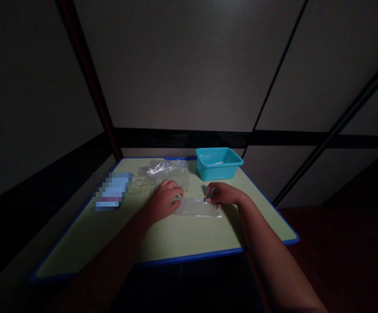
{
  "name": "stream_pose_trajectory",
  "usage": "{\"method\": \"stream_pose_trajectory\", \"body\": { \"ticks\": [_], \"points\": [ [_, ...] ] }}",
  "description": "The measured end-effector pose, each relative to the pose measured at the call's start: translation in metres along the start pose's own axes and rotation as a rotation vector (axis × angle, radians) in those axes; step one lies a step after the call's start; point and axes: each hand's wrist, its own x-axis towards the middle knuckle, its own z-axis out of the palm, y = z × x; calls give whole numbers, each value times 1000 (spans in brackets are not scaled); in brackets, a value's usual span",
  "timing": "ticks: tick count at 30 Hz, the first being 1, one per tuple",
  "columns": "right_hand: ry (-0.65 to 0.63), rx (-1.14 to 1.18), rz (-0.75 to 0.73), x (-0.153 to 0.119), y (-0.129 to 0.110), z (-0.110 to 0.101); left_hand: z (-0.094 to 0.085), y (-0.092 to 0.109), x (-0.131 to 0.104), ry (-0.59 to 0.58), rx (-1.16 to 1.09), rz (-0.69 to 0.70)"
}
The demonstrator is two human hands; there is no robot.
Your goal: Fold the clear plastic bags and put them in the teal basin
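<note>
A small clear plastic bag [197,208] lies flat and lengthwise on the pale table in front of me. At its left end my left hand [167,201] is closed, with the thumb and index finger on the bag's edge. My right hand [223,194] pinches the upper edge near the right end, its fingers bent downward. Behind my left hand spreads a larger crumpled clear plastic sheet or bag [158,168]. A turquoise plastic basket [220,169] stands just beyond my right hand, with something small and shiny inside that I cannot make out.
The light table [182,243] has a blue rim along its edges. A phone-like device with a blurred screen [112,191] lies at the left edge. Dark-striped wall panels [182,78] rise behind the table, and a dark red floor shows on the right.
</note>
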Motion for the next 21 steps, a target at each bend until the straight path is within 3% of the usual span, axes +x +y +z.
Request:
{"method": "stream_pose_trajectory", "body": {
  "ticks": [4, 16, 21],
  "points": [
    [-2, -3, -16, 0, 0, 0, 6, 6, -2, -61, 69, -9],
    [-7, -41, -29, 2, 4, 0, 12, 14, -1, -92, 113, -27],
    [-9, -14, -29, 1, 3, 0, 9, 11, 0, 74, -38, 11]
  ]
}}
